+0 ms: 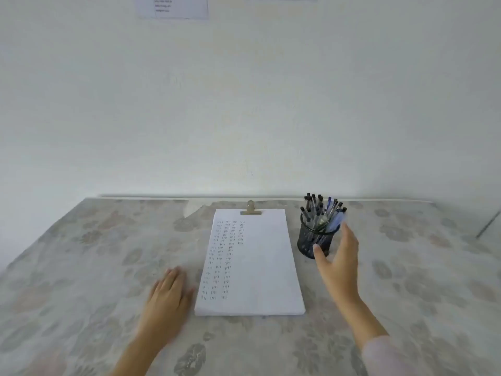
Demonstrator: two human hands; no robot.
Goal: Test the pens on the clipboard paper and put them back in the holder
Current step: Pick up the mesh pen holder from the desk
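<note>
A clipboard with white paper [260, 267] lies on the table, clipped at its far end by a metal clip [251, 210]. Columns of small pen marks fill the paper's left half. To its right stands a black mesh holder [309, 241] packed with several pens [322, 213]. My right hand [339, 261] hovers just in front of and right of the holder, fingers straight and spread, thumb near its base, holding nothing. My left hand [169, 294] rests flat on the table beside the paper's lower left edge.
The table [95, 253] wears a pale floral cloth and meets a white wall at the back. Printed sheets [173, 6] hang high on that wall. A thin dark rod [488, 225] leans at the far right.
</note>
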